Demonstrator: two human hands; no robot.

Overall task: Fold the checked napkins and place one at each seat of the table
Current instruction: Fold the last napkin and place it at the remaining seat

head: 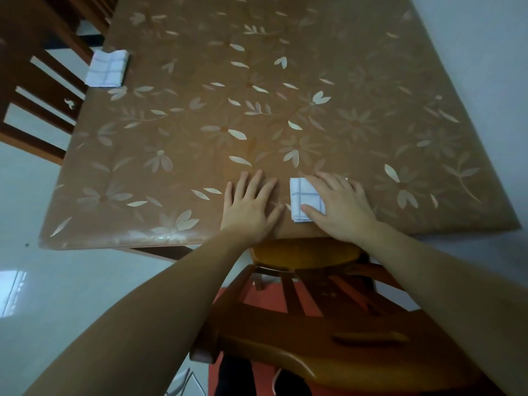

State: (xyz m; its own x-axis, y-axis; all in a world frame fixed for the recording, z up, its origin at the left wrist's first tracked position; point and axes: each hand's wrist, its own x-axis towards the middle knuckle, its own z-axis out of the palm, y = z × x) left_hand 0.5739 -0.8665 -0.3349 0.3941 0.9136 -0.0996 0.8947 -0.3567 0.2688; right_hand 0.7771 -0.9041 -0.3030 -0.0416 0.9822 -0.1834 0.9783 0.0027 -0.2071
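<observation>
Right hand (341,207) lay flat, fingers straight, pressing folded checked napkin (301,202) on surface (285,81), left hand (251,204) released, flat just beside it.

A bench (200,155) covered in smooth, glossy brown plastic sheeting printed with pale flowers, catching light along its near edge. Two folded napkins, one near (303,201) and one far left (107,68), look like soft matt white cloth with thin checked lines. The chairs (328,335) are polished, shiny wood. The floor (57,281) is glossy tile.
</observation>
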